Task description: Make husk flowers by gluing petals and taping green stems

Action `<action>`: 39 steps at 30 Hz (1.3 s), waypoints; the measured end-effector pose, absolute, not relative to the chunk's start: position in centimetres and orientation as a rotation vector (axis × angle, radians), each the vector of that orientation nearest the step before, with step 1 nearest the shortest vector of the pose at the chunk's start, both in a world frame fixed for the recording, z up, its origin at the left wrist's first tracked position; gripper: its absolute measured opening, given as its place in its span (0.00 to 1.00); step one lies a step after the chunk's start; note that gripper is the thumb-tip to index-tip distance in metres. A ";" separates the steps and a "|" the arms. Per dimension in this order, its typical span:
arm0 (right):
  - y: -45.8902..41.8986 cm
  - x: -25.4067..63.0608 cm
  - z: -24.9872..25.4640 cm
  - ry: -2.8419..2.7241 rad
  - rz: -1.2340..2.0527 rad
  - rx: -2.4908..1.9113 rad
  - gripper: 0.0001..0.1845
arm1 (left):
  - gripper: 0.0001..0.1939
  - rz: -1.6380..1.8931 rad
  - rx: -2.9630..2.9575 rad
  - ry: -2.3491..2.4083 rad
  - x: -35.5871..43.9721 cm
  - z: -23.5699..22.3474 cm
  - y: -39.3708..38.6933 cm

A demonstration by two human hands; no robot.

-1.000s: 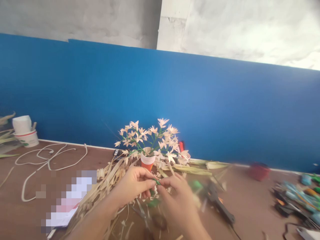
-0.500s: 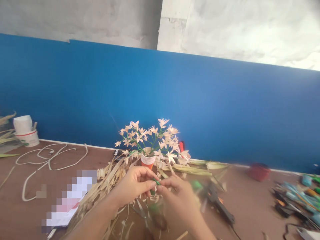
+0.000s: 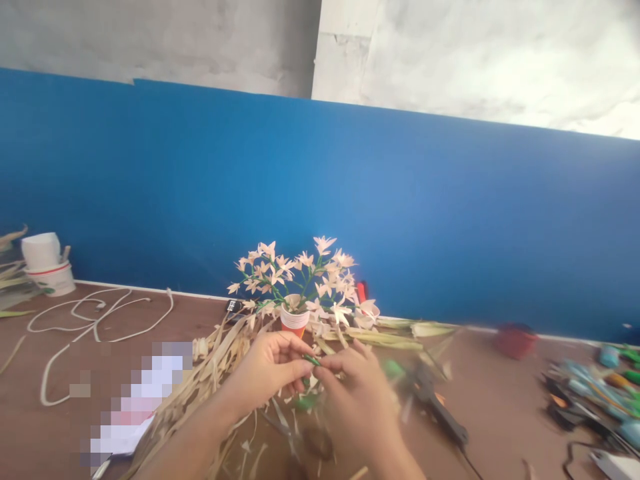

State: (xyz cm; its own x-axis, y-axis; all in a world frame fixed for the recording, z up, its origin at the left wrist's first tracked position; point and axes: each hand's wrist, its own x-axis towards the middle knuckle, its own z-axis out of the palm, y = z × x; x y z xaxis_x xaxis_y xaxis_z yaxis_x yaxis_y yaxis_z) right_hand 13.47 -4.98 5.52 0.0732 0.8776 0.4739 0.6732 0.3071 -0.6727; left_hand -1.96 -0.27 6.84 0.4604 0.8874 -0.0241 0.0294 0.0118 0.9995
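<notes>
Between finger and thumb, my left hand (image 3: 280, 365) pinches a thin green piece (image 3: 312, 359), too small to make out fully. My right hand (image 3: 357, 387) closes its thumb and forefinger on the other end of the same piece; its remaining fingers are slightly blurred. Just beyond both hands stands a paper cup (image 3: 295, 319) holding pale husk flowers (image 3: 277, 270) on green stems. Below the hands, scissors (image 3: 284, 427) lie among husk scraps, and a blurred green thing (image 3: 306, 401) shows between the wrists.
Dry husk strips (image 3: 220, 367) spread left of the cup. A black glue gun (image 3: 440, 407) with a cord lies to the right. Further right are a red container (image 3: 515, 341) and a heap of tools (image 3: 590, 393). A white cable (image 3: 95, 323) and stacked cups (image 3: 50, 270) are at left.
My hands stay pinched on the green piece, with the right hand turned slightly and its fingers raised a little. The whole view has shifted slightly.
</notes>
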 end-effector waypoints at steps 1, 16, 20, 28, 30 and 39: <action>-5.0 13.4 5.5 -1.645 0.320 -1.428 0.09 | 0.09 0.812 1.405 0.870 -2.0 6.9 -0.3; -4.8 14.0 6.5 -1.101 1.546 -1.015 0.12 | 0.07 0.916 1.408 0.721 -2.2 7.4 -0.8; -4.7 14.3 6.3 -1.040 1.889 -0.872 0.13 | 0.05 0.830 1.445 0.605 -2.7 7.6 -1.0; -4.7 13.8 5.3 -1.069 2.094 -0.753 0.14 | 0.02 0.778 1.842 0.638 -3.8 8.6 -1.6; -4.8 14.0 5.4 -1.141 1.953 -0.880 0.13 | 0.02 0.796 1.822 0.679 -3.8 8.5 -1.4; -5.3 13.7 6.0 -1.733 0.335 -1.501 0.05 | 0.08 0.804 1.557 0.853 -2.1 7.0 -0.7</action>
State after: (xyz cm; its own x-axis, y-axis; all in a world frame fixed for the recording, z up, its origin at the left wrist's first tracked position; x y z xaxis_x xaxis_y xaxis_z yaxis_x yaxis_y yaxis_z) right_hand 13.74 -5.32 6.05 0.0254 0.9195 0.3923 0.7074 0.2607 -0.6570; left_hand -2.06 -0.69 6.99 0.5047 0.8621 0.0444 0.0954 -0.1069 0.9897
